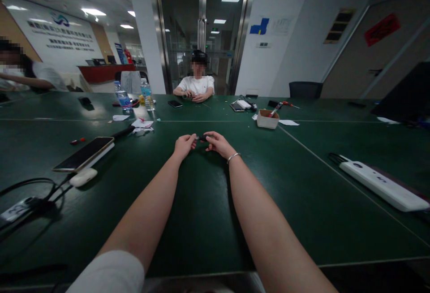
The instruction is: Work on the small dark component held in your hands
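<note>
Both my arms reach out over a dark green table (201, 212). My left hand (184, 144) and my right hand (218, 143) meet at the middle, fingers curled, pinching a small black object (202, 137) between them just above the tabletop. What the object is cannot be made out. A silver bracelet (233, 157) sits on my right wrist.
A phone on a white block (83, 154), a white case (83, 177) and black cables (30, 199) lie left. A white power strip (383, 185) lies right. A small cardboard box (268, 118), water bottles (147, 94) and paper scraps are farther back. A person (196, 84) sits opposite; another at far left.
</note>
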A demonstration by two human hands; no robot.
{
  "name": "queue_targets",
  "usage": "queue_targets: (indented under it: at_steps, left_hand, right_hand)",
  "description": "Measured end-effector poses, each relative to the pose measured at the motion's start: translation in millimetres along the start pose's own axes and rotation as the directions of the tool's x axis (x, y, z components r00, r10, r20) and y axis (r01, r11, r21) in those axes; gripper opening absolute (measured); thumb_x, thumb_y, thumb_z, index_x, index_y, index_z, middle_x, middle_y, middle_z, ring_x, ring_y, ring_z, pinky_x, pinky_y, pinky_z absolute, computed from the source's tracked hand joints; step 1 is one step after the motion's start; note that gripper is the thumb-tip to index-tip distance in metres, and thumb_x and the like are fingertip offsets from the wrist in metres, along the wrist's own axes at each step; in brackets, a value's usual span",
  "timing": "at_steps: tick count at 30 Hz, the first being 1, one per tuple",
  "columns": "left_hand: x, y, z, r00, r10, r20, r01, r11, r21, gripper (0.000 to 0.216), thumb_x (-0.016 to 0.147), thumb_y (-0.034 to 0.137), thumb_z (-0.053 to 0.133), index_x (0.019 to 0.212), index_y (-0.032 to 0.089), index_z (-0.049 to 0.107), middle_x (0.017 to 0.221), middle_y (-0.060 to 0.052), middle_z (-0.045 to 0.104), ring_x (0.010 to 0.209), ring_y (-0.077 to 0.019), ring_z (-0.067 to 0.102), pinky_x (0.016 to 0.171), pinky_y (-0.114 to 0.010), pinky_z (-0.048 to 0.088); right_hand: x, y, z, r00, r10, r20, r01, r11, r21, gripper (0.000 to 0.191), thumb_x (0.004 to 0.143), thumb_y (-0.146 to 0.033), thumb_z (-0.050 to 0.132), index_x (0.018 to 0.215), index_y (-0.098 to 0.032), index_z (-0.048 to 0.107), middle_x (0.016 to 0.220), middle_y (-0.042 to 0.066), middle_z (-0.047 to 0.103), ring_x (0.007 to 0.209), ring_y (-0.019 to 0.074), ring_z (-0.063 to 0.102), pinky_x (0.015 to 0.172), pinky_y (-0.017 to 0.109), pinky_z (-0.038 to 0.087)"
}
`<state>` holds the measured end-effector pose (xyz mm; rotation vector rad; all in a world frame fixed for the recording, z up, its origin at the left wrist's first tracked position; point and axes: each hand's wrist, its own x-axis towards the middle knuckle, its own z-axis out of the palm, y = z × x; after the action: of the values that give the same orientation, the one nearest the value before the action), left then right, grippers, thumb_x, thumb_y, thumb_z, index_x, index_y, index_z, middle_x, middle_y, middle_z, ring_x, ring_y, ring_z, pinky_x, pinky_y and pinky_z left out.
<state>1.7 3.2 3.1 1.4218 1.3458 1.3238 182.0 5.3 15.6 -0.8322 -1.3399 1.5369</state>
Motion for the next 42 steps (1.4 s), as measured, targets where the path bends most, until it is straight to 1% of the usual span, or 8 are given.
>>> queue_targets:
  at_steps: [3, 9, 13, 22, 26, 30, 33, 42]
  left_hand:
    - [-3.8, 1.6, 1.8, 0.999, 0.025, 0.039, -0.028, 0.998, 0.054, 0.042, 0.073, 0.058, 0.060, 0.064, 0.016, 0.063, 0.053, -0.002, 0.059, 0.046, -0.0111, 0.051, 0.051, -0.025, 0.040]
    - [-8.0, 7.7, 2.4, 1.000, 0.009, 0.015, -0.011, 0.992, 0.124, 0.043, 0.077, 0.056, 0.056, 0.059, 0.017, 0.061, 0.050, -0.002, 0.058, 0.042, -0.0114, 0.050, 0.049, -0.026, 0.039]
    - [-9.6, 10.4, 2.9, 1.000, -0.021, -0.001, 0.021, 0.983, 0.180, 0.046, 0.080, 0.055, 0.051, 0.056, 0.018, 0.061, 0.048, -0.002, 0.057, 0.041, -0.0119, 0.048, 0.049, -0.027, 0.039]
    - [-9.6, 14.4, 2.6, 0.997, -0.074, -0.016, 0.076, 0.980, 0.185, 0.047, 0.081, 0.053, 0.049, 0.051, 0.018, 0.058, 0.044, -0.001, 0.054, 0.038, -0.0106, 0.045, 0.047, -0.026, 0.036]
    - [-7.6, 10.3, 1.8, 0.999, -0.053, 0.014, 0.049, 0.978, 0.204, 0.047, 0.080, 0.056, 0.049, 0.055, 0.017, 0.058, 0.044, 0.000, 0.052, 0.040, -0.0096, 0.045, 0.046, -0.023, 0.035]
    - [-5.2, 4.5, 1.4, 0.999, -0.013, 0.048, 0.003, 0.982, 0.189, 0.045, 0.079, 0.057, 0.050, 0.060, 0.017, 0.059, 0.050, 0.000, 0.054, 0.043, -0.0094, 0.047, 0.048, -0.023, 0.037]
    - [-3.8, 0.6, 1.2, 0.997, 0.035, 0.069, -0.047, 0.982, 0.181, 0.043, 0.078, 0.056, 0.051, 0.063, 0.017, 0.060, 0.055, 0.000, 0.057, 0.047, -0.0100, 0.049, 0.050, -0.023, 0.038]
    - [-5.8, 1.8, 2.2, 0.988, 0.089, 0.126, -0.096, 0.994, 0.049, 0.030, 0.068, 0.043, 0.066, 0.083, 0.017, 0.062, 0.070, -0.002, 0.062, 0.064, -0.0136, 0.058, 0.052, -0.022, 0.043]
  right_hand:
    - [1.2, 1.3, 0.0, 1.000, 0.000, 0.016, 0.000, 1.000, -0.020, 0.016, 0.082, -0.016, 0.062, 0.097, -0.018, 0.058, 0.074, -0.003, 0.064, 0.043, 0.0033, 0.049, 0.056, 0.025, 0.059]
    - [2.4, 3.0, -1.1, 1.000, -0.007, 0.018, 0.008, 1.000, -0.021, 0.018, 0.080, -0.015, 0.064, 0.097, -0.017, 0.059, 0.064, -0.005, 0.059, 0.044, 0.0040, 0.049, 0.057, 0.025, 0.059]
    - [2.3, 3.7, -1.5, 1.000, -0.021, 0.024, 0.021, 1.000, -0.014, 0.019, 0.079, -0.017, 0.066, 0.097, -0.018, 0.059, 0.066, -0.005, 0.059, 0.045, 0.0041, 0.050, 0.057, 0.026, 0.058]
    - [0.3, 3.0, -1.9, 0.997, -0.033, 0.069, 0.033, 0.999, 0.002, 0.026, 0.075, -0.017, 0.069, 0.100, -0.018, 0.059, 0.067, -0.006, 0.058, 0.046, 0.0035, 0.051, 0.059, 0.025, 0.058]
    - [1.6, 3.0, -0.6, 0.999, -0.012, 0.038, 0.011, 1.000, 0.010, 0.021, 0.078, -0.013, 0.065, 0.098, -0.017, 0.060, 0.062, -0.006, 0.059, 0.042, 0.0037, 0.049, 0.057, 0.025, 0.058]
    - [3.0, 3.0, -0.1, 1.000, 0.028, 0.005, -0.028, 0.999, 0.014, 0.013, 0.084, -0.012, 0.059, 0.097, -0.015, 0.059, 0.070, 0.000, 0.068, 0.041, 0.0033, 0.049, 0.057, 0.024, 0.058]
    - [3.7, 2.6, -0.9, 0.999, 0.051, -0.011, -0.051, 0.999, 0.014, 0.008, 0.086, -0.014, 0.059, 0.094, -0.014, 0.058, 0.067, 0.002, 0.069, 0.042, 0.0045, 0.051, 0.058, 0.023, 0.058]
    - [4.2, 3.2, -3.3, 0.997, 0.061, -0.048, -0.059, 0.998, 0.028, 0.005, 0.090, -0.016, 0.056, 0.093, -0.012, 0.057, 0.063, 0.004, 0.068, 0.041, 0.0045, 0.051, 0.058, 0.022, 0.058]
